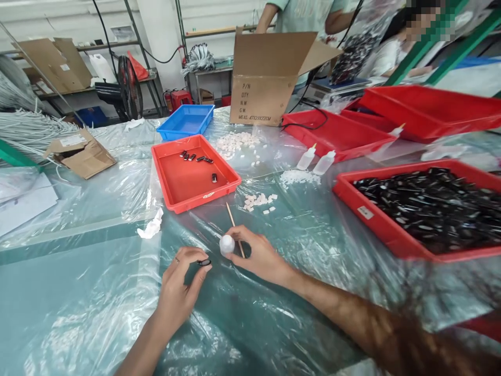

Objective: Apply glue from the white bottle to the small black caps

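a small black part (204, 262) is pinched between the thumb and fingertips of the left hand (180, 284), which is seen at about 6 o'clock in the view, low over the plastic-covered table (78, 292). just beside it, toward 3 o'clock, the right hand (259, 257) is closed around a small white bottle (227, 244) and a thin wooden stick (235, 228); the stick is tilted and its free end points up toward 12 o'clock. the bottle's rounded end is turned toward the black part, close to it, though it cannot be told whether the two touch.

at 12 o'clock from the hands a small red tray (183, 180) is laid on the table, with a few black parts (198, 157) scattered in it. behind that a blue tray (187, 121) is seen, and a heap of small white pieces (237, 142) lies at its 3 o'clock side. a few more white bits (259, 200) are spread near the stick's far end. two small dropper bottles (316, 159) are stood toward 1 o'clock, just beside a red tray edge. at 3 o'clock a large red tray (385, 230) is filled with many black parts. an open cardboard box (263, 78) is stood at the far side, and a person's torso is visible behind it. a crumpled white scrap (152, 227) lies at 10 o'clock from the left hand.
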Available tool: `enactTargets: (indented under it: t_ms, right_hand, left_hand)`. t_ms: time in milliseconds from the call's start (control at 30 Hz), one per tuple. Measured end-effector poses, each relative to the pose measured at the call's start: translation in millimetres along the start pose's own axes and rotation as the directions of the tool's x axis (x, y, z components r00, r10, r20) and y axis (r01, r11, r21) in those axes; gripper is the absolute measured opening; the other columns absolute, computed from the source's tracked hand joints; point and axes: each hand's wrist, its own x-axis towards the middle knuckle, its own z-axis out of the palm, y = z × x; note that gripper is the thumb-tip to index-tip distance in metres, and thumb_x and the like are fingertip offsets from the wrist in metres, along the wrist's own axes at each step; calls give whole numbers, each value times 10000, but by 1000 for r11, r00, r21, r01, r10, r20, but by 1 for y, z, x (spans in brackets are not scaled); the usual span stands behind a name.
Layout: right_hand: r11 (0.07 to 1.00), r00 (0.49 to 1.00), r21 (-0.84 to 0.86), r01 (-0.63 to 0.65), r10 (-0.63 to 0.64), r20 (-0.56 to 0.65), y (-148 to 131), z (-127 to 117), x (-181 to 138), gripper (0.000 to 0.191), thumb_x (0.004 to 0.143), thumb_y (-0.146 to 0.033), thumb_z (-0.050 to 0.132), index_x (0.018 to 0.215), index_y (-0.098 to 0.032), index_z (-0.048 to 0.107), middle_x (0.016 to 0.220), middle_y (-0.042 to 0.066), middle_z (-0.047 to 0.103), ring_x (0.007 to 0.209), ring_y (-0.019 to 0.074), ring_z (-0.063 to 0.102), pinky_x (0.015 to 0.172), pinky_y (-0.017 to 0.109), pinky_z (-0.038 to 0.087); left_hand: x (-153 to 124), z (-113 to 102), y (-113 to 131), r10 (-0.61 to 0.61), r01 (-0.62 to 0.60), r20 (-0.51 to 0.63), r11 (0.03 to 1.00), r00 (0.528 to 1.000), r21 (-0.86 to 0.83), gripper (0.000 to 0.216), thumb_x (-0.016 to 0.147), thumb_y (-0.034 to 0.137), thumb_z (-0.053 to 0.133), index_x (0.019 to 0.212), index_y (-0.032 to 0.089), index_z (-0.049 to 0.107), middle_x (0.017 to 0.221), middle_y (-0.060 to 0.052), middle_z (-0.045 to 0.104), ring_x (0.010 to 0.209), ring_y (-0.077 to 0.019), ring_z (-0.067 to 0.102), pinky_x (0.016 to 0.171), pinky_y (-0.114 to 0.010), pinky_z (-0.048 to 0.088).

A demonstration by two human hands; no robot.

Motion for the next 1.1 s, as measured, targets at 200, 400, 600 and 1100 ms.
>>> enactTargets:
  t_ms: [200, 400, 600, 1100]
  right_hand:
    - [967, 988, -204, 153, -148, 36, 15, -71, 26, 408, 1083, -285, 939, 1484, -285, 859, 1454, 91, 954, 1266, 268, 961, 1128, 389, 802]
    - [915, 995, -394, 86, -96, -4, 48, -136, 46, 362, 961, 120, 728, 919, -195, 901, 936, 43, 851, 758, 136, 761, 778, 235, 595]
    - [925, 993, -361, 117, -119, 16, 29, -123, 40, 385, 1052, 98, 686, 1015, -190, 939, 992, 84, 881, 853, 167, 807, 834, 269, 628]
    - [950, 965, 177, 259, -247, -87, -49, -3, -24, 94, 1143, -272, 1018, 1203, -336, 984, 1168, 37, 952, 1028, 196, 983, 901, 239, 807]
  left_hand:
    - [2, -3, 0, -36, 36, -16, 999, 999, 2, 49, 930, 317, 631, 971, 293, 619, 947, 1, 691, 852, -200, 679, 780, -313, 546]
    - [0, 0, 4, -51, 52, 35, 998, 998, -38, 87, 935, 293, 625, 1016, 294, 595, 966, 11, 709, 810, -176, 695, 715, -267, 563]
    - [-10, 5, 1, -58, 62, 67, 996, 996, -61, 94, 955, 343, 615, 1041, 310, 594, 957, 19, 731, 775, -177, 696, 685, -279, 568]
    - [-16, 11, 15, -96, 122, 194, 984, 976, -127, 92, 964, 347, 633, 1042, 317, 596, 900, 25, 707, 665, -162, 668, 596, -265, 549]
